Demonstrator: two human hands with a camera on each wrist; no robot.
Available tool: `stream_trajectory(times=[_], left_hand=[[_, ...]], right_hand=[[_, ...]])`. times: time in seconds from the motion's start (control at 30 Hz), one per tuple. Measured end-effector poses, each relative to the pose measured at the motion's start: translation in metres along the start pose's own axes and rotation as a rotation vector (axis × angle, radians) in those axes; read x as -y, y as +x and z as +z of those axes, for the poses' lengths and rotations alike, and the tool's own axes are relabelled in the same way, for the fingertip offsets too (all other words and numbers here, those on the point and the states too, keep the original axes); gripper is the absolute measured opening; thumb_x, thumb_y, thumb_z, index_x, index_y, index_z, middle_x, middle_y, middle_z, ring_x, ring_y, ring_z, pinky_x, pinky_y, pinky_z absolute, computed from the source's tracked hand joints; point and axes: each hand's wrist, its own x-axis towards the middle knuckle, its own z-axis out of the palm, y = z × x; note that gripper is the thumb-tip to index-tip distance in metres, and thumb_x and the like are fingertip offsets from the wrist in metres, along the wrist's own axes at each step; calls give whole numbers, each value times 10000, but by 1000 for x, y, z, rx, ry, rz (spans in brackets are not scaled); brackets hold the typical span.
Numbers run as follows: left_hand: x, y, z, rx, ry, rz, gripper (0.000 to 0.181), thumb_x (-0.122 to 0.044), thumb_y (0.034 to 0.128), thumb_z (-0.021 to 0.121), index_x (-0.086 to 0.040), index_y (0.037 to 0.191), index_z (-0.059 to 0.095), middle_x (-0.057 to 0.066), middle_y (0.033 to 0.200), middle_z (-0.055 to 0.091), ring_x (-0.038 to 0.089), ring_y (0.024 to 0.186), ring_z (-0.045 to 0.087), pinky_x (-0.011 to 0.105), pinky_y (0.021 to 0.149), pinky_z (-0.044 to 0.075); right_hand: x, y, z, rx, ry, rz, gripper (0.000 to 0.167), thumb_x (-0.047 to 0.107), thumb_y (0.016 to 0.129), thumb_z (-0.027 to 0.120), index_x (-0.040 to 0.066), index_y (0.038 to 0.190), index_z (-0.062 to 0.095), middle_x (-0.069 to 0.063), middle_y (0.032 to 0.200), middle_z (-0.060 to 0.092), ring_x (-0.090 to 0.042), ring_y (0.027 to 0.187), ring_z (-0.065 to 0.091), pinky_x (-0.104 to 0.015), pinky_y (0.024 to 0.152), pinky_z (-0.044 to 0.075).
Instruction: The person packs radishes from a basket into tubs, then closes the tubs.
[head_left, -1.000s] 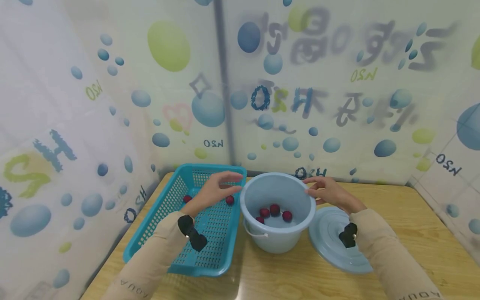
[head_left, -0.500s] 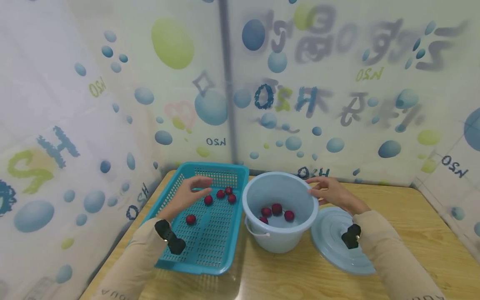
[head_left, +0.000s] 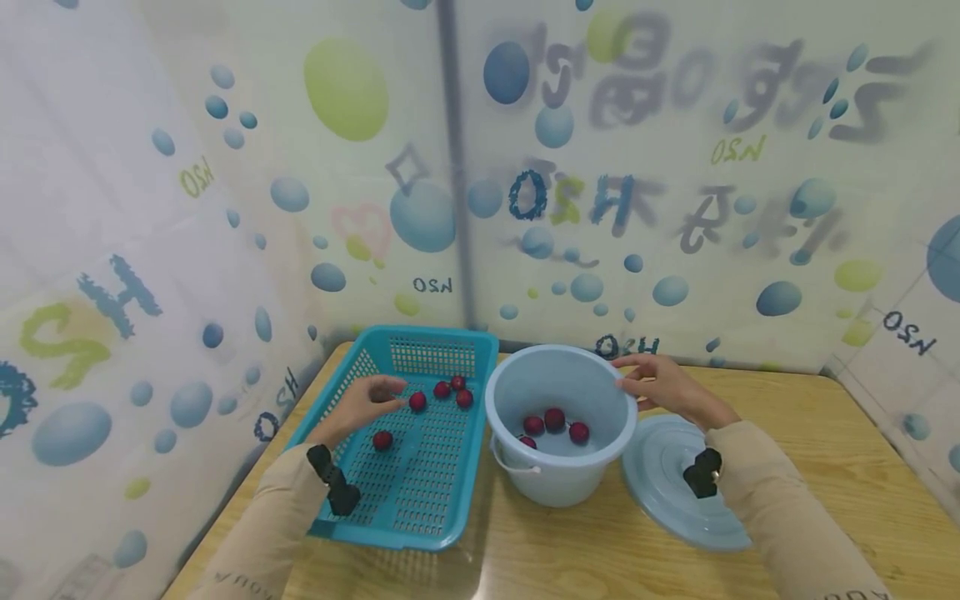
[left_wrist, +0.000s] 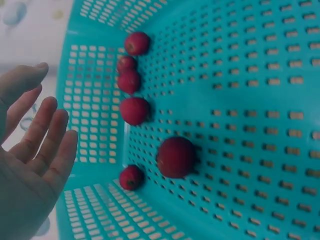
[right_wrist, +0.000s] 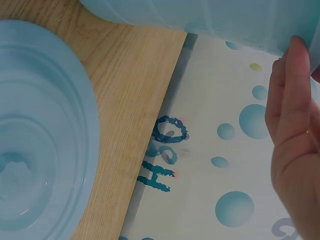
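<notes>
My left hand (head_left: 367, 407) hovers over the left side of the turquoise basket (head_left: 472, 467), fingers loosely bent and holding nothing. Several small round red fruits (head_left: 382, 440) lie spread on the basket floor; in the left wrist view a red fruit (left_wrist: 176, 157) is apart from the palm. To the right stands a light blue bucket (head_left: 555, 479), upright, with several more red fruits (head_left: 554, 419) at its bottom. Its right rim is held by my right hand (head_left: 663, 387). In the right wrist view, long fingers (right_wrist: 295, 95) lie along the bucket's outer wall; the thumb is mostly hidden.
A round blue lid (head_left: 667, 475) lies on the wooden table (head_left: 810, 450) right of the bucket, partly under my right forearm. The bucket's white handle (head_left: 517, 468) hangs down in front. A patterned wall covering (head_left: 675, 242) closes off the back and sides.
My left hand has moved left, from beside the bucket's rim to the basket's left side, uncovering fruits there. The right hand keeps its place on the bucket rim.
</notes>
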Motion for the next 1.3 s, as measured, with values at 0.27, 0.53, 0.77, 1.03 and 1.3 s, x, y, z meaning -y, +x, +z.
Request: stream_trajectory(times=[0.27,0.53,0.77,1.03,1.3], left_hand=[[15,1,-1,28,54,-113,377,-141,817,627,47,1130,535,223,1124,530,317,995,521,414,809,454],[30,-1,2,30,93,-228,359,-113,800,636,43,1113,550,205,1081,540,345,985,523,446,803,449],[40,2,7,61,129,-319,401,-118,760,668,21,1118,552,207,1088,536,330,981,519,476,822,428],[49,7,10,96,197,-329,364,-73,747,677,34,1077,565,161,1012,579,305,942,546,443,797,456],[52,8,14,134,161,-389,343,-18,744,657,53,1062,550,128,942,600,246,864,581,378,738,499]], right_hand=[[-3,1,0,2,1,-9,488,209,860,581,10,1275,418,-163,960,537,-227,808,596,-392,709,517],[-3,2,1,-2,-14,-3,484,215,860,582,10,1270,426,-160,953,538,-221,799,593,-372,695,523],[-1,3,0,-9,-5,24,491,218,854,591,21,1272,426,-165,972,532,-225,803,592,-363,689,524],[-1,3,-1,-8,-9,24,485,207,858,585,17,1274,423,-165,961,532,-223,797,596,-405,711,513],[-2,2,-1,4,-16,4,486,217,858,584,20,1273,426,-163,965,530,-226,801,592,-389,704,518]])
